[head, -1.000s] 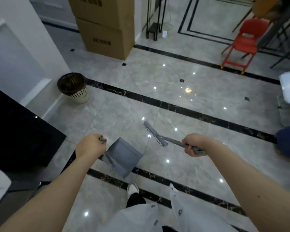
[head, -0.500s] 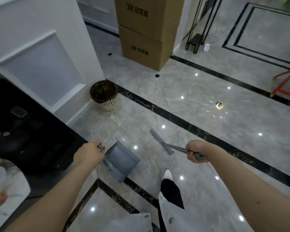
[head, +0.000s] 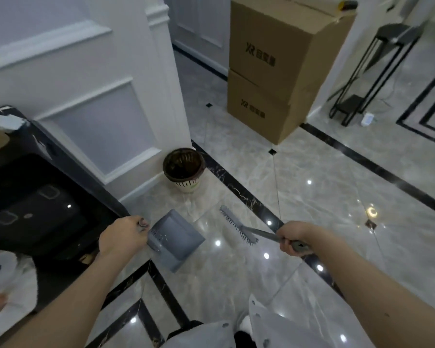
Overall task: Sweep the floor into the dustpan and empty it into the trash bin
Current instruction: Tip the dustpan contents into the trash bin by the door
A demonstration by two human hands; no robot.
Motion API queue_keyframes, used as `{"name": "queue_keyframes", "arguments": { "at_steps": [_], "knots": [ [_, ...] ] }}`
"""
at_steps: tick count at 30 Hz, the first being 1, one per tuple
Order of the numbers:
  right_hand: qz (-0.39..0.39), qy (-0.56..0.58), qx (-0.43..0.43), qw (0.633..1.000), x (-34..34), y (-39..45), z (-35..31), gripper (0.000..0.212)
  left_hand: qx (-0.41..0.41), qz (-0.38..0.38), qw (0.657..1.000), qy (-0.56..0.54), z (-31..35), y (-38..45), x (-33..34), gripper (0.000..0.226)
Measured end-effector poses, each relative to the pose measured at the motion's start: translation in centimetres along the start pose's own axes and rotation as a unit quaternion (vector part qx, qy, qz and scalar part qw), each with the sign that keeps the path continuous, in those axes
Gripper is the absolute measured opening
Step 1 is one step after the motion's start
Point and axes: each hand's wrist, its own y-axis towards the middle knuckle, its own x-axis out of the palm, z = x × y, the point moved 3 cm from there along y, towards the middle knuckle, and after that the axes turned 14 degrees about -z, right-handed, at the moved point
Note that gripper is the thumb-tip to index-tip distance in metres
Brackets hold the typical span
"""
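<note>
Head view, looking down over two bare forearms at a glossy grey marble floor (head: pixel 312 197) with black inlay strips. One dustpan (head: pixel 176 239), one brush (head: pixel 239 228), one trash bin (head: pixel 183 169), two stacked cardboard boxes (head: pixel 274 71), one black metal stand (head: pixel 369 71).

Left hand (head: pixel 122 238) clenched round the dustpan's handle, the handle end just showing past the knuckles. Dustpan grey plastic, flat and roughly square, with a short comb of teeth near the handle; held clear of the floor, long axis running from the hand toward the lower right, open lip tilted downward.

Right hand (head: pixel 293 238) wrapped tight round the grey brush handle, its butt poking out behind the fist. Brush head narrow and long, a row of short bristles along the underside; handle pointing up-left from the fist, head set across its tip and angled from upper left to lower right, hanging above the floor just right of the dustpan, not touching it.

Trash bin round, dark rim and dark inside, pale slotted base; standing on the floor against the white panelled wall (head: pixel 91 96), beyond the dustpan and well apart from it. Black glossy worktop (head: pixel 35 197) at the left edge
</note>
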Motion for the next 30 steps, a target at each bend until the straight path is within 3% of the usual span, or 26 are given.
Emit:
{"name": "queue_keyframes", "arguments": {
  "at_steps": [4, 8, 11, 13, 20, 23, 26, 29, 30],
  "knots": [
    [-0.051, 0.023, -0.023, 0.998, 0.0, 0.7, -6.6, 0.013, 0.002, 0.021, 1.0, -0.007, 0.7, 2.4, -2.8, 0.016],
    [-0.073, -0.007, -0.044, 0.996, 1.7, 2.3, -13.3, 0.029, 0.006, 0.04, 0.999, -0.005, 0.6, 5.8, -6.4, 0.011],
    [-0.069, -0.008, -0.058, 0.996, 3.4, 2.6, -18.5, 0.014, 0.01, 0.054, 0.998, -0.018, 0.4, 9.3, -9.5, 0.012],
    [-0.069, 0.011, -0.069, 0.995, 4.4, 2.6, -21.5, 0.016, 0.012, 0.067, 0.998, -0.012, 0.5, 11.5, -12.0, 0.014],
    [-0.106, 0.116, -0.199, 0.967, 6.0, 2.5, -30.3, 0.043, 0.021, 0.083, 0.996, 0.006, 0.7, 17.9, -19.8, 0.022],
    [-0.151, 0.135, -0.234, 0.951, 6.1, 2.5, -33.4, 0.038, 0.023, 0.103, 0.994, 0.025, 1.7, 19.4, -21.8, 0.017],
    [-0.158, 0.058, -0.244, 0.955, 5.6, 3.6, -35.6, 0.031, 0.036, 0.12, 0.991, 0.049, 3.0, 20.5, -23.0, 0.015],
    [-0.117, -0.066, -0.232, 0.963, 5.1, 5.3, -37.4, 0.011, 0.038, 0.128, 0.988, 0.072, 4.7, 21.8, -23.5, 0.016],
    [-0.1, -0.09, -0.228, 0.964, 4.8, 5.7, -38.1, 0.014, 0.038, 0.134, 0.986, 0.088, 5.7, 22.1, -23.4, 0.016]
  ]
}}
